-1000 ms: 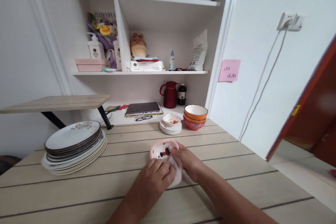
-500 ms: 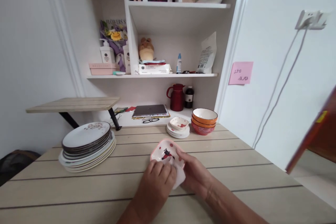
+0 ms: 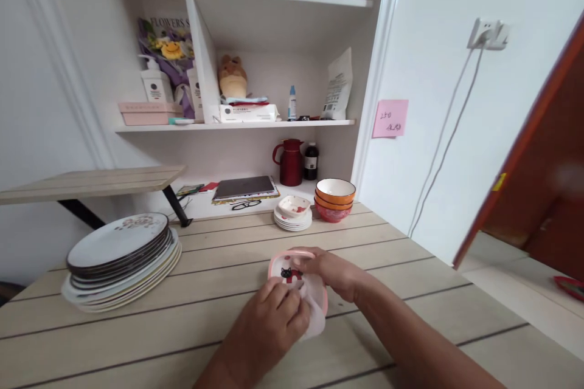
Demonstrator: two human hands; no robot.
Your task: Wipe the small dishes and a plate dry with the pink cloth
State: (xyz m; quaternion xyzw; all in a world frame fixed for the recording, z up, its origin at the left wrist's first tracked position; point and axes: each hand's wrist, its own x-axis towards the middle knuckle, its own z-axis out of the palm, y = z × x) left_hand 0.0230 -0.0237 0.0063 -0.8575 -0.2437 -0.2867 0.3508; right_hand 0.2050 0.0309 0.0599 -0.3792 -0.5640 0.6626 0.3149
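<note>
A small square bowl (image 3: 279, 262) with a pink rim, red dots and a black cat figure is held tilted above the table. My right hand (image 3: 335, 273) grips its far right side, thumb inside over the rim and fingers around the outside. My left hand (image 3: 276, 313) is closed on a white cloth or tissue (image 3: 314, 316), pressed against the inside of the bowl. The cloth hides the bowl's near part. Beyond the hands, a small patterned bowl (image 3: 294, 206) sits on a short stack of white saucers (image 3: 292, 224).
Plates (image 3: 121, 243) are piled at the left, below a raised wooden shelf (image 3: 91, 181). Stacked orange and red bowls (image 3: 335, 197) stand at the back right. Behind are glasses (image 3: 246, 205), a laptop (image 3: 244, 187), a red jug (image 3: 291, 163) and a dark bottle (image 3: 311, 161).
The view has swung to the right. My right hand has shifted to the bowl's far side and the bowl has turned. The cloth in my left hand still touches its inside.
</note>
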